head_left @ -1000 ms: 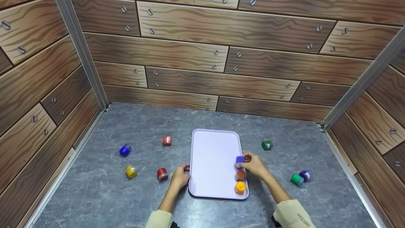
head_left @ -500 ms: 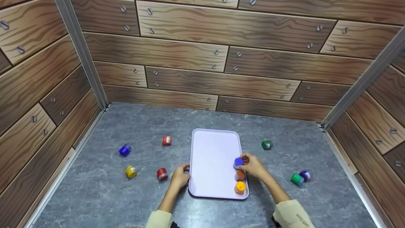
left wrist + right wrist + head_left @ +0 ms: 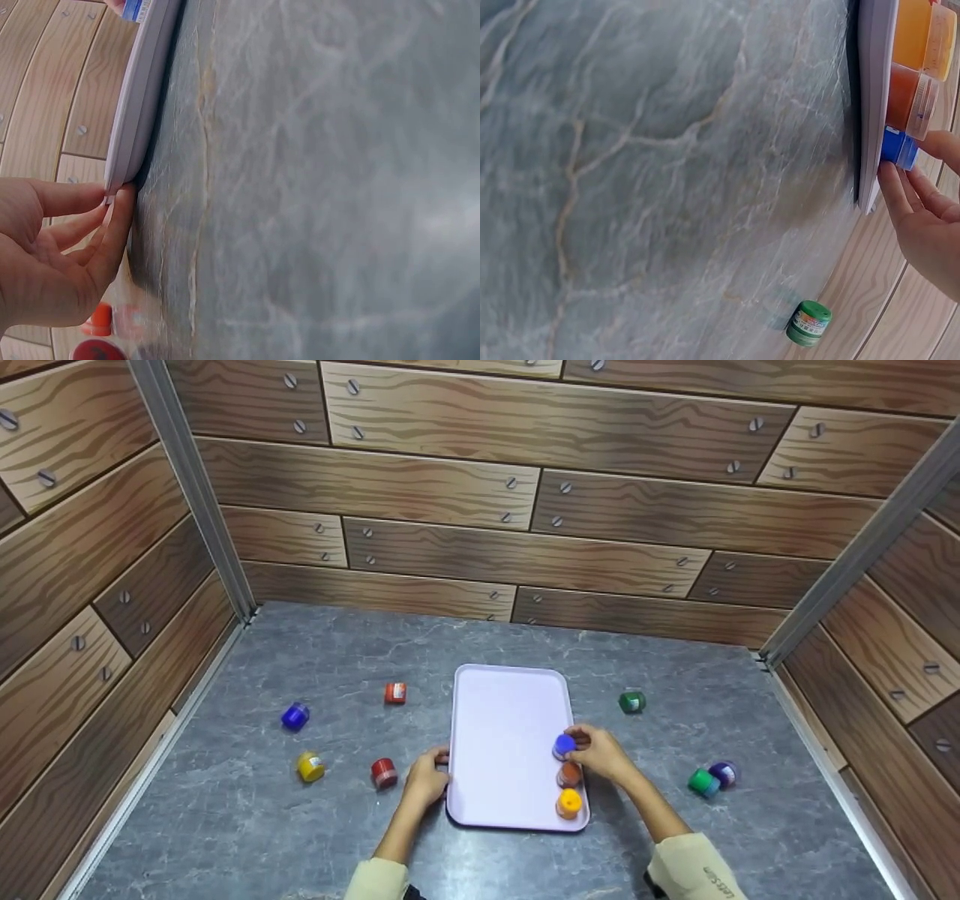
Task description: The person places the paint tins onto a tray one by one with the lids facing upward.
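A pale lilac tray lies on the grey marbled table. My left hand pinches its left rim; in the left wrist view the thumb is at the upper edge of the tray and fingers are below it. Near the right rim, my right hand holds a small blue paint jar between thumb and fingers, low at the tray's surface. Directly in front of it stand a brown paint jar and a yellow-orange paint jar, in a row along that rim.
Left of the tray lie a blue jar, a yellow jar, an orange-red jar and a red jar. To the right are a dark green jar, a green jar and a purple jar. Wood-patterned walls surround the table.
My right hand has shifted the blue jar slightly left, from the tray's right rim inward. The left hand keeps its place on the tray's edge.
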{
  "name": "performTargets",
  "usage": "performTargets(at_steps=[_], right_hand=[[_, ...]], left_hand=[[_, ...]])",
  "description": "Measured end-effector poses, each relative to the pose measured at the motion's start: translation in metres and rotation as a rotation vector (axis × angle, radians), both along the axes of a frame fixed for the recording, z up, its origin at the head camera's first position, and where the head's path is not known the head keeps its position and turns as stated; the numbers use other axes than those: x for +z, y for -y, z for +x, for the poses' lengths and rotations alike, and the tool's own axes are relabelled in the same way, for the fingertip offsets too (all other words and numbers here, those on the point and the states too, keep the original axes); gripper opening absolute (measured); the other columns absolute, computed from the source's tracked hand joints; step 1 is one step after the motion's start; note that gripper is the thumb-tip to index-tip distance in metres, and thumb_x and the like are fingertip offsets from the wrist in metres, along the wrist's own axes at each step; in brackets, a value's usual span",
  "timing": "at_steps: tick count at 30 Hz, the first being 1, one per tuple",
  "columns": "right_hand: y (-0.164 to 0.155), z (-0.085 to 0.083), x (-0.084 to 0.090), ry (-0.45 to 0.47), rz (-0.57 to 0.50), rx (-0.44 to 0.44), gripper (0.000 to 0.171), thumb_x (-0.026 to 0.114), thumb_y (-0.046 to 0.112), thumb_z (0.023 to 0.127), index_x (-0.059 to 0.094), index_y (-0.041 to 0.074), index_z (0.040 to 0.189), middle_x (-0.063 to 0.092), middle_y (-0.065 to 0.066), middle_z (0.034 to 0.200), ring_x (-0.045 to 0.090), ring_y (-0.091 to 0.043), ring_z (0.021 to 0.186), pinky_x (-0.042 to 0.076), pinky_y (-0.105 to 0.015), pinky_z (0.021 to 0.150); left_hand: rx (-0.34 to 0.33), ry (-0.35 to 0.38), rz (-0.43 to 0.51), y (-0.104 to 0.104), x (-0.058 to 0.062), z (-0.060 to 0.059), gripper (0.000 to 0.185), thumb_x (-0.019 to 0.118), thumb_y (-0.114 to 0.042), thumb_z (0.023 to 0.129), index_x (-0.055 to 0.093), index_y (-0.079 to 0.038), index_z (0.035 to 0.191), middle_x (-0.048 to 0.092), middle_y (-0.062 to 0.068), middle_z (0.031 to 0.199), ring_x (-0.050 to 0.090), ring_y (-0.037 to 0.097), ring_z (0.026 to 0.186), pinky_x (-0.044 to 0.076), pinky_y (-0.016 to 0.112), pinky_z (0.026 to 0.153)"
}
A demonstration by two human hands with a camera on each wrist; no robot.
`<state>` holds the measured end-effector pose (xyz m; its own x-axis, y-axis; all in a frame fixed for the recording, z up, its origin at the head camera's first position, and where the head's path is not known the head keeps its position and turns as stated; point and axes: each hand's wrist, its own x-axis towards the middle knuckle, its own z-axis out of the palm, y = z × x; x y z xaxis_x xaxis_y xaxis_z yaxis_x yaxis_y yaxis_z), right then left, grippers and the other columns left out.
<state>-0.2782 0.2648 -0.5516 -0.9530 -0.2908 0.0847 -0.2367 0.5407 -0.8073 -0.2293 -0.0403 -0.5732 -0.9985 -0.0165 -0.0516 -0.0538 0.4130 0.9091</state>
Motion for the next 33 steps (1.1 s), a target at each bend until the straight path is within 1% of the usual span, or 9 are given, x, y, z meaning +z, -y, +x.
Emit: performTargets(at_steps=[7,12,14,16,20,24,29,31,33], right_hand=[[-0.003,0.002,0.003,0.014,-0.017,-0.007,0.036,0.064,-0.009,0.073,0.055,-0.016,0.107,0.058,-0.028,0.102,0.057,-0.041,0.094,0.048,-0.043,0.081],[-0.01,0.002,0.011,0.005,-0.057,-0.008,0.034,0.063,-0.009,0.075,0.054,-0.019,0.106,0.058,-0.031,0.1,0.056,-0.043,0.094,0.047,-0.044,0.082],[-0.015,0.002,0.015,-0.008,-0.052,-0.011,0.031,0.062,-0.009,0.076,0.054,-0.019,0.104,0.058,-0.032,0.1,0.056,-0.042,0.094,0.047,-0.043,0.081],[-0.02,0.002,0.02,-0.024,-0.047,-0.024,0.029,0.061,-0.01,0.076,0.054,-0.019,0.103,0.058,-0.032,0.099,0.057,-0.042,0.093,0.048,-0.042,0.081],[-0.034,0.004,0.031,-0.065,-0.034,-0.065,0.026,0.061,-0.011,0.077,0.056,-0.019,0.101,0.058,-0.032,0.097,0.058,-0.042,0.09,0.048,-0.042,0.08],[-0.051,0.008,0.041,-0.084,-0.007,-0.128,0.025,0.061,-0.011,0.078,0.057,-0.016,0.101,0.06,-0.029,0.097,0.058,-0.04,0.09,0.049,-0.04,0.08],[-0.078,0.017,0.049,-0.073,0.048,-0.174,0.026,0.061,-0.008,0.08,0.057,-0.015,0.105,0.059,-0.028,0.1,0.057,-0.04,0.094,0.049,-0.039,0.079],[-0.09,0.02,0.05,-0.06,0.088,-0.196,0.027,0.061,-0.005,0.082,0.056,-0.015,0.106,0.059,-0.029,0.102,0.057,-0.04,0.095,0.049,-0.04,0.079],[-0.1,0.024,0.051,-0.04,0.136,-0.224,0.027,0.061,-0.002,0.083,0.056,-0.014,0.108,0.058,-0.028,0.104,0.056,-0.04,0.097,0.048,-0.042,0.079]], left_hand=[[0.0,0.002,0.0,0.0,0.0,0.0,0.048,0.053,0.013,0.066,0.058,0.005,0.114,0.062,0.011,0.097,0.056,0.021,0.074,0.047,0.026,0.049],[0.003,0.013,-0.003,0.0,0.001,0.001,0.049,0.054,0.013,0.066,0.058,0.004,0.114,0.062,0.011,0.099,0.057,0.024,0.078,0.048,0.026,0.049],[0.007,0.01,-0.012,0.0,0.001,0.001,0.05,0.054,0.013,0.065,0.058,0.004,0.114,0.062,0.011,0.099,0.056,0.024,0.08,0.047,0.025,0.05],[0.01,0.016,-0.008,0.0,0.001,0.001,0.05,0.054,0.013,0.065,0.058,0.004,0.114,0.062,0.011,0.099,0.056,0.023,0.078,0.047,0.024,0.05],[0.012,0.027,0.003,0.0,0.002,0.001,0.048,0.053,0.013,0.066,0.059,0.004,0.114,0.062,0.011,0.099,0.056,0.019,0.068,0.047,0.024,0.046],[0.013,0.033,0.005,-0.001,0.002,0.001,0.048,0.052,0.013,0.066,0.059,0.004,0.113,0.061,0.011,0.1,0.055,0.018,0.066,0.048,0.025,0.045],[0.008,0.019,-0.019,-0.001,0.001,0.0,0.049,0.053,0.012,0.066,0.059,0.004,0.114,0.062,0.011,0.1,0.057,0.022,0.076,0.048,0.026,0.05],[0.004,0.004,-0.031,0.0,0.0,0.001,0.048,0.053,0.012,0.066,0.059,0.005,0.113,0.062,0.012,0.099,0.056,0.024,0.08,0.047,0.025,0.054],[-0.001,-0.008,-0.033,0.0,0.0,0.001,0.048,0.053,0.012,0.065,0.058,0.005,0.113,0.062,0.013,0.098,0.056,0.025,0.08,0.047,0.026,0.055]])
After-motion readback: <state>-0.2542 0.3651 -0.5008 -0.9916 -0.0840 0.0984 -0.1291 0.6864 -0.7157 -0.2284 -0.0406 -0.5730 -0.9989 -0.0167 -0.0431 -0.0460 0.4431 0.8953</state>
